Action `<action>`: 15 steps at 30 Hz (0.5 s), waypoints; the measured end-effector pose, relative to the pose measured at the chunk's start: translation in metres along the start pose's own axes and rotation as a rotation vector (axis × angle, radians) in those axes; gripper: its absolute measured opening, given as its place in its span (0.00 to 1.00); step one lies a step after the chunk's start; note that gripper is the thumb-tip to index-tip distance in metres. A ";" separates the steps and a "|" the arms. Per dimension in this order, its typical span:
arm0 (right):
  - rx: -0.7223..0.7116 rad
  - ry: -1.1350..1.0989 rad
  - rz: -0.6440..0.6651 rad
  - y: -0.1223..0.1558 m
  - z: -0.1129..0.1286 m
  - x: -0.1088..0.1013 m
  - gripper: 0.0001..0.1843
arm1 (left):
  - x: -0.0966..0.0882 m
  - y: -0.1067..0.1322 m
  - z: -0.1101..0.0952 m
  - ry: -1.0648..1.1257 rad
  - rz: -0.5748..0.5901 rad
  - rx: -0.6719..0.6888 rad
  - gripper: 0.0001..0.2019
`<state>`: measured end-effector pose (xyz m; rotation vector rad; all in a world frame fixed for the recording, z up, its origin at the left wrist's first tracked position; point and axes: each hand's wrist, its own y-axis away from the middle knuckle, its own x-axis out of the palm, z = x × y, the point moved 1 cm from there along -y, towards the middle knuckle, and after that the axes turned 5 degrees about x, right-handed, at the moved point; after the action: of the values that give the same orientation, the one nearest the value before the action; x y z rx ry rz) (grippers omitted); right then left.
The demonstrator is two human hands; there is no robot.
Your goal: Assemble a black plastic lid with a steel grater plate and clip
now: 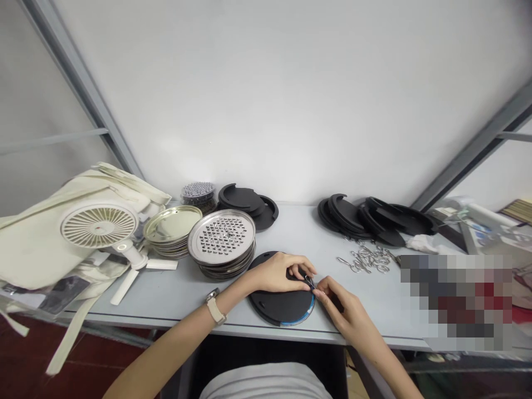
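Observation:
A round black disc (282, 307) with a blue rim edge lies flat near the table's front edge. My left hand (280, 272) rests on its top, fingers curled and pressing it down; a watch sits on that wrist. My right hand (338, 305) is at the disc's right edge, fingertips pinched on a small metal clip (311, 282) where both hands meet.
A stack of perforated metal discs (221, 242) and a stack of plain metal plates (171, 230) stand left of the disc. Black discs lie at the back (249, 200) and right (369, 217). Loose metal clips (368, 259) lie to the right. A white fan (98, 225) lies on a cream bag at left.

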<state>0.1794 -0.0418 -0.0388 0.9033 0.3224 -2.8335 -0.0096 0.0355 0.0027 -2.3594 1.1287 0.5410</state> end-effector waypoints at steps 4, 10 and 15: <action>-0.005 0.003 0.010 0.000 0.000 0.000 0.11 | 0.000 0.000 -0.001 0.002 0.002 0.001 0.16; -0.003 0.001 0.015 0.001 0.000 0.000 0.12 | 0.001 0.000 0.001 0.029 0.000 -0.009 0.17; 0.013 -0.002 0.013 0.000 -0.001 0.000 0.12 | 0.001 0.000 0.002 0.054 0.002 -0.015 0.17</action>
<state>0.1795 -0.0421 -0.0396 0.9022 0.2969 -2.8280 -0.0094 0.0359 -0.0001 -2.3989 1.1541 0.4909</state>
